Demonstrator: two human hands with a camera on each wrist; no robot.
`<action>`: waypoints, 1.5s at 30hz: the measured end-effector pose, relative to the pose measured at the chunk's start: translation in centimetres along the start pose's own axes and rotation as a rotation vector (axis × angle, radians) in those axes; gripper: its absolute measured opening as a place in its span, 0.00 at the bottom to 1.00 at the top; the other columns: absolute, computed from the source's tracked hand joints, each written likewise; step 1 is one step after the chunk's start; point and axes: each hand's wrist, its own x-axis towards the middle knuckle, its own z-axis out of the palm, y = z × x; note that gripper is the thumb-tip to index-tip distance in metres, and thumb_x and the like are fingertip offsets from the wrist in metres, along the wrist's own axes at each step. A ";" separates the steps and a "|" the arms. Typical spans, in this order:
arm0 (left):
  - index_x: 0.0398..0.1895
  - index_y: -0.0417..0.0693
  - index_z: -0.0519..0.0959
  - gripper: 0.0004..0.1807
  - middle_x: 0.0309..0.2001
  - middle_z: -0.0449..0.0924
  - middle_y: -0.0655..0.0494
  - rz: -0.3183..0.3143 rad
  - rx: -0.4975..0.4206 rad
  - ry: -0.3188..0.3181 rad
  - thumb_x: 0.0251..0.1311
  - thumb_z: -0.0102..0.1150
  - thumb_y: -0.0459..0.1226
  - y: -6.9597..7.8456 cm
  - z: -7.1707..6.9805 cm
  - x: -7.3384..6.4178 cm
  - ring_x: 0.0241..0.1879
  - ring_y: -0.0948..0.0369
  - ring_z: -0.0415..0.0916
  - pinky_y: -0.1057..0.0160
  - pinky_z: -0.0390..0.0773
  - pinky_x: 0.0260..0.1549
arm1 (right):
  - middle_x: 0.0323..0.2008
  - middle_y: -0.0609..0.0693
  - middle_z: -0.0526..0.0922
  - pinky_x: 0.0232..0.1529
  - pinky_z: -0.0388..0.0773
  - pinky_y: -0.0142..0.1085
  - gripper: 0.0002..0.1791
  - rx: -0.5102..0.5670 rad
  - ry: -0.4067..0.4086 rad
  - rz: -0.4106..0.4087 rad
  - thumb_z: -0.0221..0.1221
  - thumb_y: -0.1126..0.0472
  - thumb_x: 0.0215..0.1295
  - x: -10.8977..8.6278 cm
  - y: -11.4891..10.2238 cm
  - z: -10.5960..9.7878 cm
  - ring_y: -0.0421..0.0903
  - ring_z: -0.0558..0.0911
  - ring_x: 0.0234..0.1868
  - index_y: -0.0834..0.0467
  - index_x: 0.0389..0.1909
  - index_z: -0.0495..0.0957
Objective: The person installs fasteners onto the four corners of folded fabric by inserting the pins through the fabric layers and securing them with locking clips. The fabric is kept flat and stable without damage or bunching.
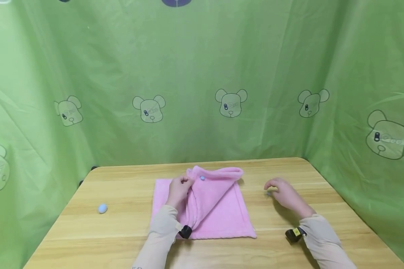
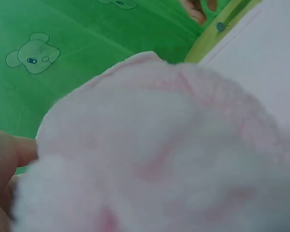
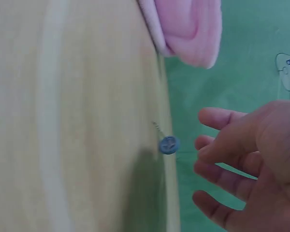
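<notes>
A pink plush cloth [image 1: 219, 216] lies on the table, one part lifted and folded over. My left hand [image 1: 179, 191] pinches the raised fold near its upper left edge; its fingers [image 2: 2, 164] show beside the blurred fabric in the left wrist view. On the fold, close to those fingertips, sits a small blue button [image 1: 202, 178]. My right hand [image 1: 284, 193] hovers right of the cloth with loosely bent fingers and holds nothing. Just below its fingertips is another blue, round, button-like piece [image 3: 169, 145] with a thin twisted strand, apart from the fingers in the right wrist view.
A light blue ball-like thing [image 1: 102, 208] rests on the left of the wooden table [image 1: 128, 231]. Green curtains [image 1: 188, 138] with bear faces hang behind and at both sides. Dark wrist cameras are strapped below both hands.
</notes>
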 end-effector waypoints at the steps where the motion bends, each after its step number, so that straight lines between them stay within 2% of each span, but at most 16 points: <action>1: 0.37 0.37 0.81 0.10 0.28 0.78 0.55 0.006 0.019 -0.003 0.60 0.62 0.37 -0.2 0.0 0.0 0.27 0.65 0.72 0.71 0.74 0.28 | 0.41 0.61 0.83 0.55 0.72 0.61 0.09 0.005 -0.019 0.005 0.61 0.75 0.54 -0.1 0.3 0.2 0.64 0.79 0.49 0.59 0.32 0.80; 6: 0.36 0.37 0.81 0.10 0.27 0.78 0.55 0.018 0.062 -0.024 0.60 0.62 0.38 -0.4 -0.1 -0.1 0.26 0.65 0.71 0.71 0.73 0.27 | 0.37 0.56 0.83 0.52 0.76 0.58 0.16 0.012 -0.058 0.034 0.54 0.81 0.48 -0.5 0.9 0.8 0.60 0.81 0.44 0.58 0.29 0.81; 11: 0.38 0.39 0.80 0.09 0.27 0.74 0.57 -0.005 0.034 -0.047 0.61 0.61 0.37 0.1 -0.3 -0.2 0.26 0.64 0.70 0.70 0.73 0.26 | 0.36 0.58 0.83 0.49 0.77 0.57 0.18 -0.001 -0.086 0.056 0.51 0.82 0.44 -0.7 1.0 0.8 0.60 0.81 0.42 0.60 0.30 0.82; 16: 0.41 0.41 0.79 0.08 0.30 0.74 0.56 -0.033 -0.070 -0.060 0.61 0.58 0.35 1.1 -0.6 -0.4 0.28 0.62 0.71 0.68 0.74 0.29 | 0.33 0.58 0.84 0.46 0.79 0.55 0.13 -0.036 -0.098 0.049 0.55 0.79 0.50 -0.5 1.0 0.8 0.58 0.82 0.39 0.61 0.30 0.82; 20: 0.42 0.42 0.78 0.08 0.31 0.74 0.55 -0.012 -0.079 -0.056 0.63 0.57 0.36 1.9 -0.8 -0.6 0.30 0.61 0.73 0.67 0.76 0.30 | 0.31 0.56 0.84 0.42 0.79 0.52 0.11 -0.035 -0.120 0.062 0.57 0.78 0.50 -0.5 1.0 0.6 0.54 0.81 0.36 0.61 0.30 0.82; 29: 0.44 0.44 0.80 0.10 0.39 0.81 0.49 0.167 0.067 -0.021 0.64 0.58 0.39 4.5 -1.4 -1.4 0.39 0.58 0.75 0.64 0.77 0.40 | 0.28 0.51 0.82 0.40 0.76 0.46 0.13 -0.023 -0.163 0.096 0.54 0.79 0.50 -0.5 1.0 0.3 0.47 0.78 0.34 0.58 0.27 0.79; 33: 0.42 0.45 0.80 0.09 0.38 0.80 0.50 0.232 0.065 -0.038 0.64 0.59 0.39 5.8 -1.5 -2.1 0.38 0.59 0.75 0.64 0.77 0.40 | 0.27 0.51 0.81 0.37 0.75 0.42 0.12 -0.018 -0.177 0.096 0.56 0.78 0.49 -0.6 1.0 0.2 0.46 0.77 0.33 0.58 0.26 0.78; 36: 0.40 0.45 0.81 0.07 0.34 0.80 0.51 0.277 0.059 -0.055 0.63 0.59 0.38 6.7 -1.2 -2.8 0.34 0.61 0.73 0.67 0.75 0.35 | 0.27 0.51 0.81 0.36 0.75 0.38 0.10 -0.008 -0.181 0.087 0.58 0.76 0.48 -0.5 0.9 0.1 0.44 0.76 0.32 0.58 0.26 0.77; 41: 0.40 0.44 0.81 0.07 0.32 0.80 0.51 0.350 0.123 -0.131 0.63 0.59 0.37 7.6 -0.1 -4.2 0.30 0.64 0.71 0.70 0.73 0.29 | 0.26 0.48 0.81 0.34 0.73 0.34 0.08 -0.003 -0.189 0.060 0.63 0.73 0.49 -0.5 0.7 -0.1 0.41 0.75 0.31 0.58 0.26 0.77; 45: 0.41 0.46 0.81 0.07 0.33 0.81 0.54 0.385 0.220 -0.251 0.64 0.58 0.38 7.5 1.6 -5.7 0.30 0.66 0.71 0.71 0.74 0.31 | 0.26 0.47 0.80 0.33 0.71 0.32 0.06 0.007 -0.205 0.040 0.65 0.70 0.52 -0.3 0.4 -0.1 0.39 0.73 0.30 0.58 0.27 0.78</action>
